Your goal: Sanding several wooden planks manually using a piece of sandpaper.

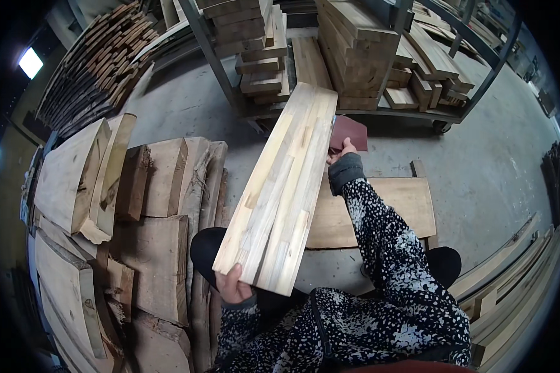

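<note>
A long, pale wooden board (283,186), glued up from many strips, slopes away from my lap. My left hand (233,286) grips its near left corner, thumb on top and the fingers hidden underneath. Close to the far end, on the board's right side, my right hand (344,151) pinches a reddish-brown sheet of sandpaper (353,130). The sheet lies against or just beside the board's right edge; whether it touches I cannot tell. Below and to the right, a wider plank (379,208) lies low near the floor, partly covered by the board and my right forearm.
Thick rough slabs (152,255) are piled close on my left. Ahead stands a wheeled metal rack (354,115) loaded with stacked wooden blocks (358,56). Long narrow boards (510,292) lie at the lower right. More stacked planks (96,62) fill the far left, beyond concrete floor (174,105).
</note>
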A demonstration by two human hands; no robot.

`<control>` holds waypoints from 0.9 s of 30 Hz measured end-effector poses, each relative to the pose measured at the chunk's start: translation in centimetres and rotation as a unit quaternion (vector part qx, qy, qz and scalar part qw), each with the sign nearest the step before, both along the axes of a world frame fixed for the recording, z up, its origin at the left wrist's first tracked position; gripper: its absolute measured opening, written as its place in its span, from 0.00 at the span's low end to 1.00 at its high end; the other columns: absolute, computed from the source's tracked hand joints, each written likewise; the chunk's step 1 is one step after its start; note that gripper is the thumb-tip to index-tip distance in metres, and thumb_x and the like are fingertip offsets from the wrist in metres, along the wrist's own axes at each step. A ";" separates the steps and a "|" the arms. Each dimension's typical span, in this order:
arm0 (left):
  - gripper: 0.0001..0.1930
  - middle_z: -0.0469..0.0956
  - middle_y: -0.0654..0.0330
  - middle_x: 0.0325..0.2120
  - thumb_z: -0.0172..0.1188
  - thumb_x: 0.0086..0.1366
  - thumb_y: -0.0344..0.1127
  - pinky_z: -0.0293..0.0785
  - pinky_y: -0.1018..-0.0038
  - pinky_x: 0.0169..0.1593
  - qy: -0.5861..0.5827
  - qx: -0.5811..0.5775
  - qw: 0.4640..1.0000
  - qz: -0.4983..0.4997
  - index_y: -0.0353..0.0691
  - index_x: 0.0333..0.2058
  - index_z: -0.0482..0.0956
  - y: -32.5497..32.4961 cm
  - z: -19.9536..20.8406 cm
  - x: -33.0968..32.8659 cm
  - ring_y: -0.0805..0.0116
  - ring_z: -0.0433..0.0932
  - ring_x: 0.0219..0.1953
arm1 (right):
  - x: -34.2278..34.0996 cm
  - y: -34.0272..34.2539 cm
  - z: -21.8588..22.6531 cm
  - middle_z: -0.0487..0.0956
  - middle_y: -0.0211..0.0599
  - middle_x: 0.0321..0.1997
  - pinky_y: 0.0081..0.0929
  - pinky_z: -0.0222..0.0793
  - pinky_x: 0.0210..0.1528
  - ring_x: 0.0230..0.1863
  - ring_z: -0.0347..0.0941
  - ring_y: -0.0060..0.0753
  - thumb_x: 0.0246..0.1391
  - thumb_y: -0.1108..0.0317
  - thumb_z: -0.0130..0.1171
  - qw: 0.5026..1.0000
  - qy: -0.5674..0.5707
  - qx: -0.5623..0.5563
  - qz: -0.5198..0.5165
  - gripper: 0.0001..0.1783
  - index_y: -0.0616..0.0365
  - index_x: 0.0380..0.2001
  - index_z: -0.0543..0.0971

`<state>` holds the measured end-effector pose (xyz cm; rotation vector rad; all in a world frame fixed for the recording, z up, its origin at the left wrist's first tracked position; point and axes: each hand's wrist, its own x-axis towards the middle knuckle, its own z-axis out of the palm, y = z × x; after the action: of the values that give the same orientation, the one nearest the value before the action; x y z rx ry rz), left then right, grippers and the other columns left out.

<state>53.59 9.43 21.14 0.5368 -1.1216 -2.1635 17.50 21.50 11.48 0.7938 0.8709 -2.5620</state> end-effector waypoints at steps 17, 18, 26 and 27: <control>0.30 0.61 0.57 0.51 0.48 0.55 0.54 0.50 0.53 0.55 -0.141 0.443 0.857 -0.224 0.44 0.52 0.58 8.8 -11.5 -14.6 0.56 0.57 0.54 | 15.8 16.3 0.7 0.71 0.28 0.40 0.28 0.62 0.38 0.37 0.67 0.27 0.51 0.58 0.49 0.988 0.055 0.141 0.015 0.19 0.54 0.44 0.66; 0.30 0.60 0.57 0.51 0.47 0.55 0.55 0.48 0.51 0.55 -0.131 0.442 0.861 -0.216 0.45 0.53 0.58 9.0 -11.6 -15.1 0.56 0.56 0.54 | 17.1 17.0 1.7 0.71 0.29 0.40 0.27 0.63 0.37 0.38 0.67 0.27 0.51 0.59 0.49 0.988 0.050 0.145 0.007 0.19 0.55 0.44 0.66; 0.33 0.57 0.54 0.53 0.43 0.54 0.60 0.44 0.47 0.55 -0.050 0.415 0.886 -0.198 0.46 0.53 0.56 7.4 -14.2 -24.9 0.51 0.53 0.55 | 18.1 23.3 2.2 0.71 0.35 0.40 0.31 0.66 0.38 0.39 0.68 0.31 0.51 0.58 0.48 0.992 0.059 0.091 -0.068 0.21 0.58 0.45 0.64; 0.34 0.57 0.55 0.53 0.43 0.53 0.61 0.46 0.46 0.54 -0.048 0.411 0.889 -0.197 0.46 0.53 0.57 7.1 -14.9 -26.4 0.51 0.54 0.55 | 18.2 23.7 2.0 0.72 0.35 0.40 0.31 0.66 0.38 0.39 0.69 0.32 0.51 0.58 0.48 0.994 0.054 0.076 -0.059 0.20 0.58 0.45 0.64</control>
<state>27.22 16.57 6.19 0.8322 -0.3014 -2.9809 35.70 45.24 13.52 0.7769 1.0939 -2.6884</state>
